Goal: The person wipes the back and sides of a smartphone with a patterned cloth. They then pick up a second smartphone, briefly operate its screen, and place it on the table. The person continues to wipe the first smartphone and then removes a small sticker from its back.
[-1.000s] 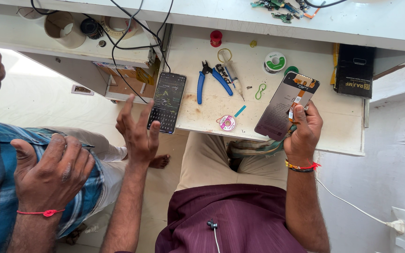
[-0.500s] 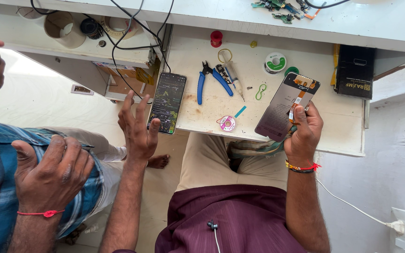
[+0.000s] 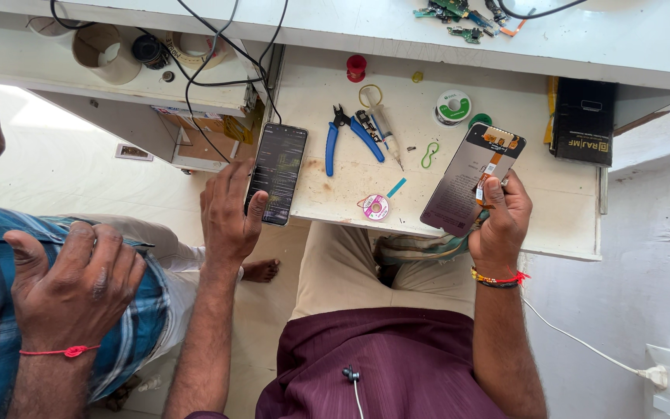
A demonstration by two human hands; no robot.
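Left hand (image 3: 229,219) on upright phone (image 3: 276,173) — right hand (image 3: 501,223) tilting screen panel (image 3: 471,178)

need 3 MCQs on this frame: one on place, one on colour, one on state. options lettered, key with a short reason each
1. Where do the pliers lie?
A. On the worktop, between the lit phone and the detached screen panel
B. In the right hand
C. On the floor

2. What colour are the plier handles?
A. Red
B. Blue
C. Yellow

3. What state is the phone by the left hand in?
A. Dark, face down
B. In pieces
C. Face up with its display lit

Key:
1 A: they rest on the worktop, left of the screen panel that the right hand holds at its edge.
2 B: both handles are blue.
3 C: the display shows lines of content, with the left thumb at its edge.
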